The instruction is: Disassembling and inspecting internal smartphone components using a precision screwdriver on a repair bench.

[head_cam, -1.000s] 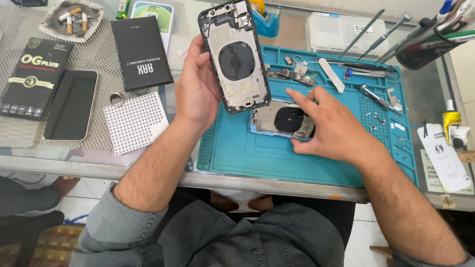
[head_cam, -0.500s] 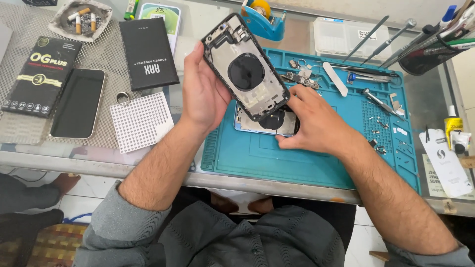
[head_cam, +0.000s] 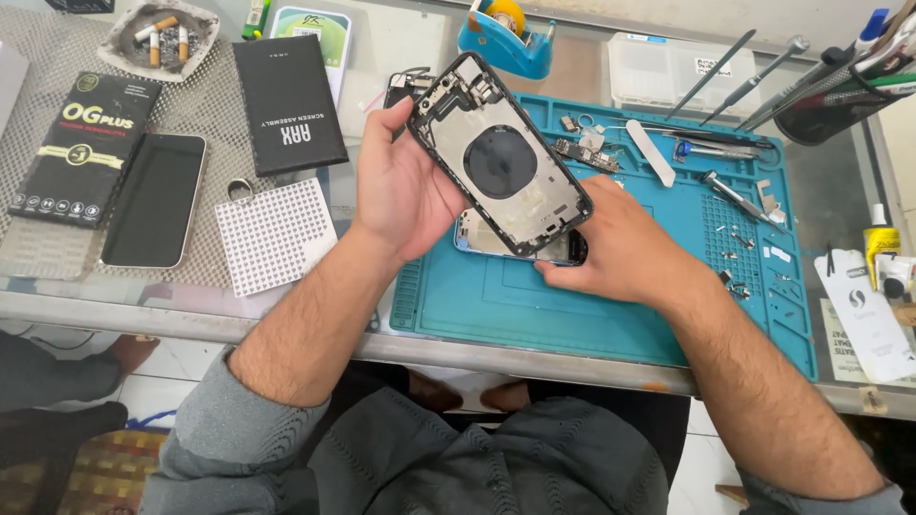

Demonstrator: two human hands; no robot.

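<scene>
The left hand grips an opened black phone housing with a round dark coil in its middle, tilted and lifted above the blue rubber work mat on the glass counter. The right hand presses down on a second silver phone shell lying flat on the mat, its fingers closed over that shell's right end; the raised housing covers most of this shell from view.

Behind the hands, on the mat, lie a small dark circuit board, a white flat pry stick and one pair of metal tweezers, with tiny screws scattered near the mat's right edge. A blue tape dispenser and a clear plastic parts box stand beyond the mat.

To the left, well apart from the hands, lie two black flat cartons, one whole dark-screened phone, one white dotted square pad and one ashtray holding three cigarette butts. At the far right stands a small yellow-capped glue bottle.
</scene>
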